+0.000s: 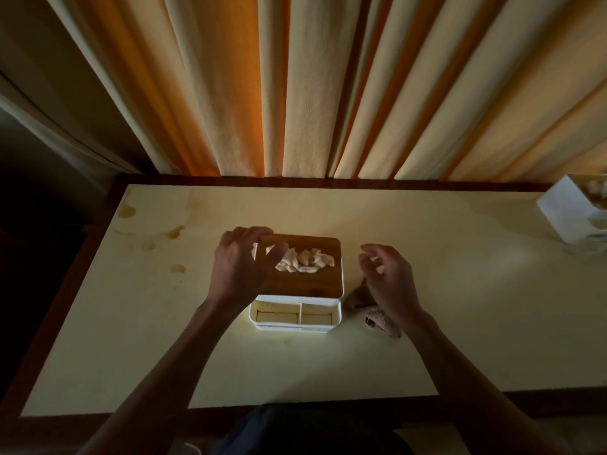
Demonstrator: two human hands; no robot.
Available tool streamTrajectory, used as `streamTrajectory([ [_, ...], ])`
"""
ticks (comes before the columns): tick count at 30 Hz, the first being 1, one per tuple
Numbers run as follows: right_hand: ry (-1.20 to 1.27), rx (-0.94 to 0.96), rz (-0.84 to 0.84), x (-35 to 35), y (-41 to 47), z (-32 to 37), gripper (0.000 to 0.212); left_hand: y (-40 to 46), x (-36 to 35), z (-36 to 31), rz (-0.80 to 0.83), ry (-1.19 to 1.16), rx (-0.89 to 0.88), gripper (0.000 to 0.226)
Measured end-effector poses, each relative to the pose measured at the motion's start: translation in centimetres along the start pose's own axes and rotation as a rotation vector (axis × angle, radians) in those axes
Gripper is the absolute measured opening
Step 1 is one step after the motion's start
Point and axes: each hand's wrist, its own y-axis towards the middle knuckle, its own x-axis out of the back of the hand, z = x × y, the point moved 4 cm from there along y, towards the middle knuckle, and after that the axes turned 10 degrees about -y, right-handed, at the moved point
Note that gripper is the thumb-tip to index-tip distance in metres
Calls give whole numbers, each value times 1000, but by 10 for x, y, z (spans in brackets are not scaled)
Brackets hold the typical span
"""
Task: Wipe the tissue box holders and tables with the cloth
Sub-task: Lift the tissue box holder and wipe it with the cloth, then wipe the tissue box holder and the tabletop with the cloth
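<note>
**Cream table before pleated curtains**

Head view: stained table [460, 290]; curtains [328, 87] behind. Centre: tissue box holder [305, 287], wooden lid, tissue [305, 262] protruding; two front compartments, contents unclear. Left hand [241, 267] grips its left end. Right hand [389, 280] hovers, fingers loosely curled, over brown cloth [377, 315]. Second holder [574, 208] far right.

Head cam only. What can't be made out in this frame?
- Cloth, head view: the right hand hovers over it and covers part.
- Second tissue box holder: cut off by the right edge.
- Left hand grip on the wooden lid: fingertips at the far edge, contact unclear.
- Compartments: too dim to tell contents.
</note>
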Motion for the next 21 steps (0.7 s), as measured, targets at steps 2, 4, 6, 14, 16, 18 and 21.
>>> streamTrajectory([
  [2,-87,-24,27,2,-9,-19,22,0,-7,-15,-18,10,-39,31],
  [4,-148,-55,53,5,-19,-34,22,-4,-21,-30,5,19,-94,26],
  [6,-177,-71,76,8,-31,-46,21,-11,-39,-46,30,17,-171,18],
  [14,-258,-174,284,-12,-75,-81,48,-49,-107,-92,294,3,-365,11],
  [16,-249,-194,262,-11,-82,-85,43,-55,-122,-98,374,28,-400,14],
  [18,-258,-186,242,-8,-87,-88,40,-62,-136,-102,454,31,-399,13],
  [21,-264,-193,235,1,-97,-98,39,-72,-159,-106,584,86,-326,19],
])
